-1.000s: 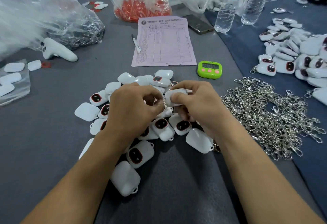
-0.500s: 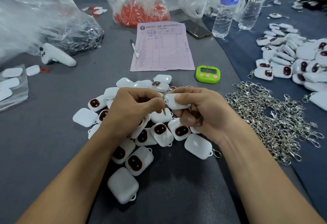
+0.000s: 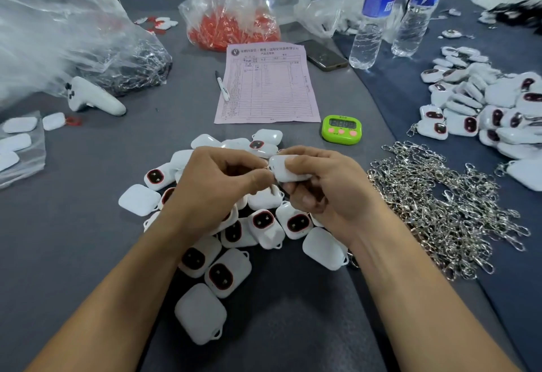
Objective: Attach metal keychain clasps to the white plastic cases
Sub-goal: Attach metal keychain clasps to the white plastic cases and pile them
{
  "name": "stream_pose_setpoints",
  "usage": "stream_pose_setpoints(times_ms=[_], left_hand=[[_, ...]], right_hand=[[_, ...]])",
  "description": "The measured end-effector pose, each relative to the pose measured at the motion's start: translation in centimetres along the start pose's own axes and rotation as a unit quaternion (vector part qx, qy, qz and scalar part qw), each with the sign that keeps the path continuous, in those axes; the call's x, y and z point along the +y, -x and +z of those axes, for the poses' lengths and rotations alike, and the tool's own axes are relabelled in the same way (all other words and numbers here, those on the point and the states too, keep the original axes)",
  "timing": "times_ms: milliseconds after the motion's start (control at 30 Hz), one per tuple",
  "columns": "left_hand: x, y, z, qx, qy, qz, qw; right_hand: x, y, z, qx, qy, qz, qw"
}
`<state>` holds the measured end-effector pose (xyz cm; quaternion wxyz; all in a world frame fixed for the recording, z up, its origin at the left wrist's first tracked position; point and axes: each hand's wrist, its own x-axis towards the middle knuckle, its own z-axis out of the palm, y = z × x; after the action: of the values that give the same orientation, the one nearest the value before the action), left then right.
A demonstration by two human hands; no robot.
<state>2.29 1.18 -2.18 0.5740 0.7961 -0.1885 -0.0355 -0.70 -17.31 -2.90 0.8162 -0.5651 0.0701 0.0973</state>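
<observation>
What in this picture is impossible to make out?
- Head view: the clasp, hidden inside the left hand pinched against the white case held by the right hand.
- The green timer digits: too blurred.
- The pink form print: too small.
</observation>
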Motion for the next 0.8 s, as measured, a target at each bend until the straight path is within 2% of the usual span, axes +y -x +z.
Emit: stream_pose_setpoints(times_ms=[67, 167, 233, 267, 300, 333, 367, 400, 433, 500, 533, 600, 667, 733, 800], left_hand=[[-0.1, 0.0, 0.2, -0.022, 0.015, -0.011, 1.000], [0.0, -0.1, 0.2, 0.000, 0.020, -0.004, 1.000], [0.0, -0.3, -0.1, 0.015, -0.104, 0.054, 0.993], [0.0, -0.4, -0.3, 0.011, -0.212, 0.102, 0.972], [0.2, -0.5, -0.3, 0.011, -0.321, 0.159, 0.934], [0.3, -0.6, -0.3, 0.014, -0.398, 0.206, 0.894], [0.3, -0.6, -0.2, 0.024, -0.432, 0.231, 0.871], [0.3, -0.5, 0.1, 0.041, -0.432, 0.231, 0.871], [0.5, -0.4, 0.3, 0.054, -0.396, 0.197, 0.895], [0.4, -0.3, 0.5, 0.060, -0.193, 0.074, 0.977], [0.5, -0.3, 0.5, 0.044, -0.087, 0.011, 0.995], [0.8, -0.2, 0.5, -0.003, 0.003, -0.031, 1.000], [1.0, -0.1, 0.6, -0.045, 0.019, -0.014, 0.999], [0.9, -0.2, 0.7, -0.034, 0.025, -0.009, 0.999], [0.5, -0.4, 0.6, 0.007, -0.031, 0.012, 0.999]], right_hand=[[0.1, 0.0, 0.1, 0.002, -0.007, 0.000, 1.000], [0.1, 0.1, 0.2, 0.022, 0.014, -0.038, 0.999], [0.2, 0.1, 0.5, 0.050, 0.072, -0.106, 0.991], [0.5, 0.2, 0.8, 0.069, 0.132, -0.147, 0.978], [0.8, 0.3, 1.2, 0.089, 0.200, -0.184, 0.958], [1.1, 0.3, 1.6, 0.105, 0.251, -0.211, 0.939], [1.3, 0.1, 1.7, 0.118, 0.265, -0.222, 0.931], [1.4, 0.0, 1.7, 0.123, 0.236, -0.211, 0.940], [1.2, -0.1, 1.5, 0.118, 0.174, -0.180, 0.961], [0.6, -0.2, 1.0, 0.082, 0.035, -0.091, 0.992], [0.4, -0.2, 0.8, 0.063, -0.008, -0.055, 0.996], [0.3, -0.1, 0.7, 0.035, -0.048, -0.025, 0.998], [0.3, -0.1, 0.8, 0.023, -0.065, -0.018, 0.997], [0.3, 0.0, 1.0, 0.034, -0.066, -0.031, 0.997], [0.5, 0.0, 1.3, 0.071, -0.027, -0.088, 0.993]])
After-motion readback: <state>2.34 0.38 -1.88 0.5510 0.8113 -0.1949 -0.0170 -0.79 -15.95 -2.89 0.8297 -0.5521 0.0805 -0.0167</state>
